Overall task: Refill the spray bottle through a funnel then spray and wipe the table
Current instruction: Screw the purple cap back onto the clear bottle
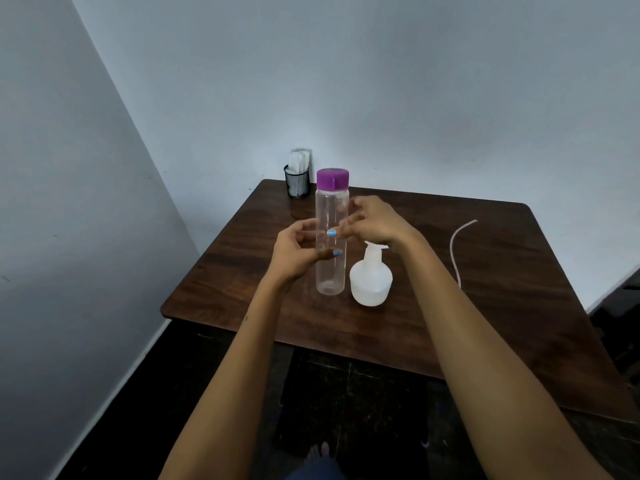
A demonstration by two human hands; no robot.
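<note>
Forearms enter from the bottom edge of the frame and converge at frame centre. Table (450, 306): dark wood, fills the middle and right of the frame. Clear bottle (330, 244): upright at centre, purple cap (332, 178) fitted. Spray bottle (370, 280): white, just right of the clear bottle, partly under the right wrist; trigger head not visible. Left hand (298, 252): fingers curled at the clear bottle's left side, thumb across its front; the hold looks light. Right hand (374, 221): fingers loosely spread at the bottle's right side; contact cannot be determined. Tube (459, 244): thin, at right. Mesh cup (297, 181): upper left corner of the table.

Hazard: the tall, narrow bottle would likely tip under an uneven push. The right wrist could knock the spray bottle. No funnel is visible.
</note>
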